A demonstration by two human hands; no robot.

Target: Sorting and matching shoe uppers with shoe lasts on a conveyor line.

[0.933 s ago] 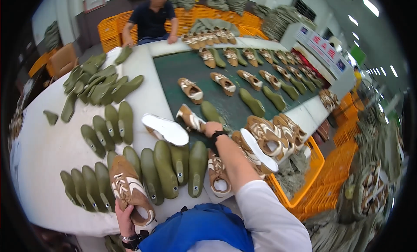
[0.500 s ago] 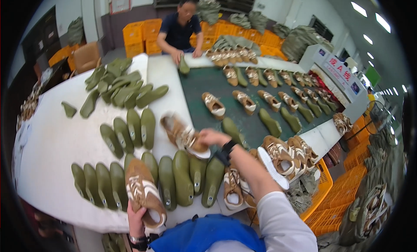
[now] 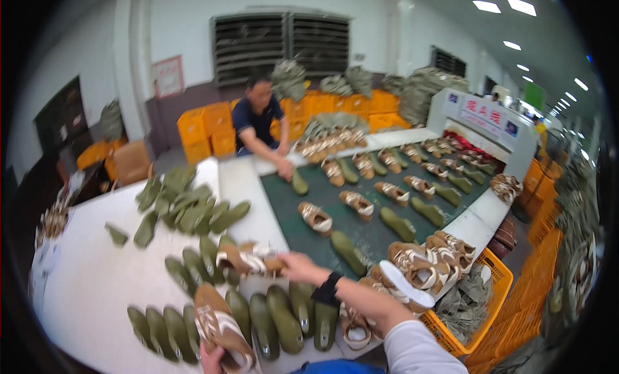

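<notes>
Green lasts (image 3: 282,322) line the tabletop's (image 3: 84,264) near edge, crowding the first shoe (image 3: 218,321) in your closed left grip (image 3: 211,359); your right grip (image 3: 300,269), fingers wrapped round the second shoe (image 3: 248,261), is beyond that row (an orange crate (image 3: 498,271) stands off the right edge). Open room spreads toward the left edge.

The white worktop (image 3: 71,258) surrounds a dark green panel (image 3: 320,192) bearing brown sneakers (image 3: 356,204) and green lasts (image 3: 398,223), with a loose heap of lasts (image 3: 193,216) left of that panel, rows of lasts (image 3: 264,329) on its near-left side, a line of sneakers (image 3: 332,145) beyond it and clustered sneakers (image 3: 403,255) along its near edge.
</notes>
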